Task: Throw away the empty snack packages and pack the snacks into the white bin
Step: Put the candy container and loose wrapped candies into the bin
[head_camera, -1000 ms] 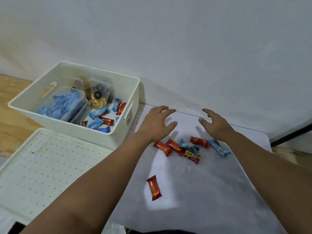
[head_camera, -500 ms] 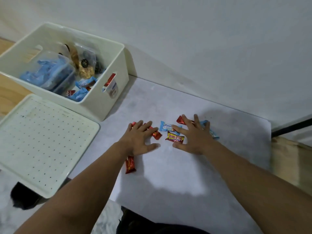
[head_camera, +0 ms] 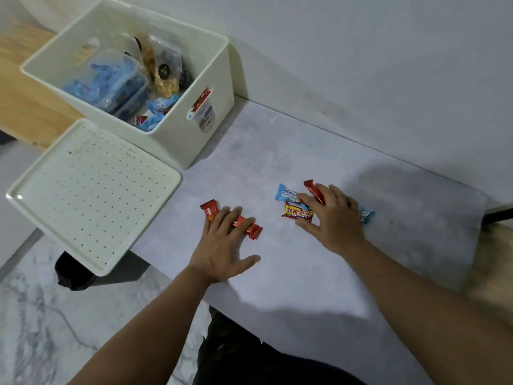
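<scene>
Several small wrapped snacks lie on the grey table (head_camera: 277, 151). My left hand (head_camera: 224, 245) rests flat, fingers spread, on two red snacks (head_camera: 209, 211) (head_camera: 251, 229). My right hand (head_camera: 331, 220) lies flat over a cluster: a blue snack (head_camera: 286, 193), a yellow and red bar (head_camera: 298, 213), a red bar (head_camera: 313, 190) and another blue snack (head_camera: 366, 215) peeking out on its right side. The white bin (head_camera: 177, 140) stands at the far left of the table. It holds a clear box of blue snacks, bagged snacks and loose bars.
The bin's white perforated lid (head_camera: 91, 190) lies in front of the bin and overhangs the table's left edge. A black object (head_camera: 72, 273) sits on the marble floor below it. A wooden surface (head_camera: 27, 107) lies left of the bin, and a white wall rises behind the table.
Both hands came down from above the far side of the snack cluster and now lie flat on the snacks. The view has tilted downward.
</scene>
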